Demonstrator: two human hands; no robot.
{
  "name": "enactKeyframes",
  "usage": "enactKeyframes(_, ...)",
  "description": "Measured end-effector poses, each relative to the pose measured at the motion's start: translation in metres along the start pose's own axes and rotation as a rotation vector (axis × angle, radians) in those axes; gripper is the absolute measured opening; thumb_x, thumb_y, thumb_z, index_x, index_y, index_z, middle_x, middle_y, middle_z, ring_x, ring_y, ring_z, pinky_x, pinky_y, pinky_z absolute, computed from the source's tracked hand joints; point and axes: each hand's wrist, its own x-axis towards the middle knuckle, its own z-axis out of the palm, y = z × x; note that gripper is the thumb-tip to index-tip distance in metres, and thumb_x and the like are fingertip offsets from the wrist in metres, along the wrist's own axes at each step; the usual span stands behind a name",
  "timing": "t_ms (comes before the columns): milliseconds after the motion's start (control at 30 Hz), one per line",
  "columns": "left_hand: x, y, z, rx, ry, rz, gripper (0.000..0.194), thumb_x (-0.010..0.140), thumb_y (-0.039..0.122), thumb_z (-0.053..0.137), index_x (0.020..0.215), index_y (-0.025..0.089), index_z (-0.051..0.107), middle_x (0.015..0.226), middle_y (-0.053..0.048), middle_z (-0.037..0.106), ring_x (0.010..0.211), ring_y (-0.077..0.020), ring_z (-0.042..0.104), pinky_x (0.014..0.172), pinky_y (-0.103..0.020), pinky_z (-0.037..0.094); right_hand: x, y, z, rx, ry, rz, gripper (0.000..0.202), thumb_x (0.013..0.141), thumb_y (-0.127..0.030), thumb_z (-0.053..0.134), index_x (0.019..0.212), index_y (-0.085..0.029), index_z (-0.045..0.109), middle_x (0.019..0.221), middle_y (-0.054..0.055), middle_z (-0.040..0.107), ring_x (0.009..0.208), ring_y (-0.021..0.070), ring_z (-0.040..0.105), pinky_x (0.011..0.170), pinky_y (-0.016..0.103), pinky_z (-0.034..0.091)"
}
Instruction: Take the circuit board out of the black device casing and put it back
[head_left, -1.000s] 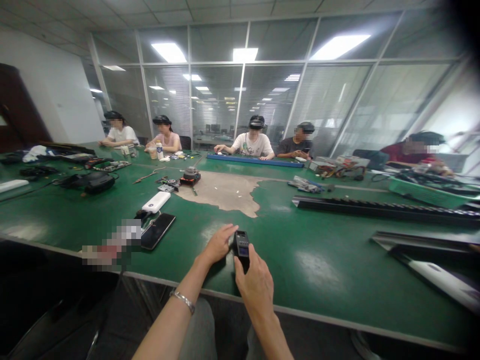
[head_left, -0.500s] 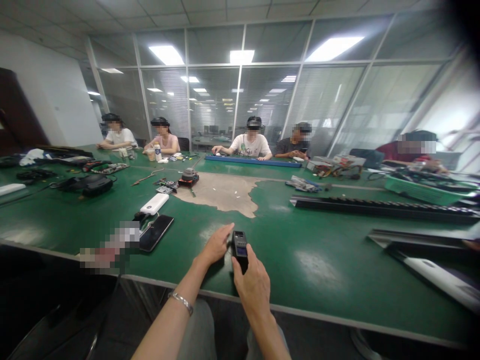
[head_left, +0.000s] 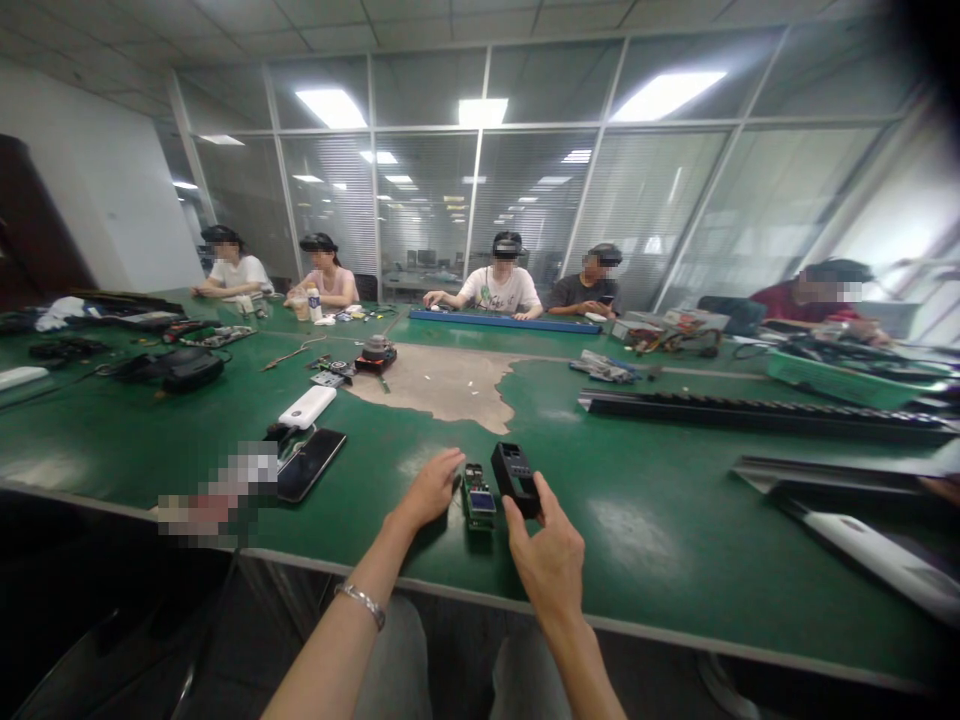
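Observation:
A black plastic casing (head_left: 514,474) with an opening in its face is gripped by my right hand (head_left: 551,545), fingers and thumb at its lower end. Just left of the casing, a green circuit board (head_left: 478,498) with a small screen lies on the green table (head_left: 637,590). My left hand (head_left: 433,487) rests on the table beside the board's left side, its fingers stretched forward and together, and nothing shows in it. Whether the left fingertips touch the board is unclear.
On the left lie a black phone (head_left: 311,465) and a white power bank (head_left: 308,408). Long black rails (head_left: 750,415) and a white-and-black piece (head_left: 874,550) are on the right. Several people sit across the table, near a blue bar (head_left: 502,322) and a green basket (head_left: 847,380).
My right hand has moved right with the black casing, now apart from the circuit board, which has come into sight. My left hand has hardly moved.

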Motion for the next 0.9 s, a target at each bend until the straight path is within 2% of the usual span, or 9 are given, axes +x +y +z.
enactKeyframes(100, 0.000, 0.000, 0.000, 0.030, -0.009, -0.001, 0.044, 0.086, 0.006, 0.042, 0.127, 0.018, 0.056, 0.135, -0.011, 0.054, 0.127, -0.0203, 0.049, 0.110, -0.042, 0.037, -0.006, 0.018, 0.003, -0.044, -0.037, 0.018, 0.060, 0.085, -0.046, 0.051, 0.134, -0.012, 0.049, 0.122, 0.015, 0.062, 0.105, 0.0263, 0.062, 0.090, 0.039, 0.048)
enactKeyframes(200, 0.001, 0.000, -0.001, 0.042, -0.020, -0.002, 0.043, 0.087, 0.007, 0.042, 0.126, 0.017, 0.057, 0.134, -0.011, 0.054, 0.126, -0.0206, 0.049, 0.110, -0.042, 0.038, -0.012, 0.026, 0.006, -0.072, -0.053, 0.021, 0.059, 0.085, -0.045, 0.050, 0.134, -0.012, 0.049, 0.123, 0.015, 0.062, 0.106, 0.0265, 0.062, 0.091, 0.039, 0.047)
enactKeyframes(433, 0.001, 0.003, -0.003, 0.033, -0.030, 0.006, 0.041, 0.090, 0.011, 0.042, 0.127, 0.020, 0.056, 0.135, -0.009, 0.054, 0.127, -0.0202, 0.048, 0.110, -0.042, 0.038, -0.016, 0.028, 0.009, -0.129, -0.060, 0.027, 0.058, 0.085, -0.042, 0.050, 0.133, -0.010, 0.048, 0.120, 0.017, 0.062, 0.105, 0.0282, 0.061, 0.090, 0.040, 0.047)
enactKeyframes(633, 0.000, 0.001, 0.000, 0.073, -0.036, 0.021, 0.039, 0.090, 0.012, 0.043, 0.126, 0.018, 0.057, 0.135, -0.011, 0.053, 0.126, -0.0208, 0.049, 0.109, -0.042, 0.038, -0.020, 0.034, 0.013, -0.115, -0.028, -0.066, 0.058, 0.084, -0.042, 0.052, 0.131, -0.008, 0.048, 0.127, 0.018, 0.057, 0.116, 0.0292, 0.052, 0.099, 0.043, 0.041)
enactKeyframes(900, 0.002, 0.001, 0.000, 0.088, -0.054, 0.028, 0.034, 0.091, 0.014, 0.043, 0.119, 0.016, 0.062, 0.135, -0.013, 0.053, 0.126, -0.0221, 0.050, 0.108, -0.042, 0.040, -0.021, 0.033, 0.013, -0.089, -0.012, -0.078, 0.067, 0.085, -0.045, 0.052, 0.140, -0.008, 0.037, 0.134, 0.018, 0.051, 0.121, 0.0295, 0.048, 0.100, 0.043, 0.039)
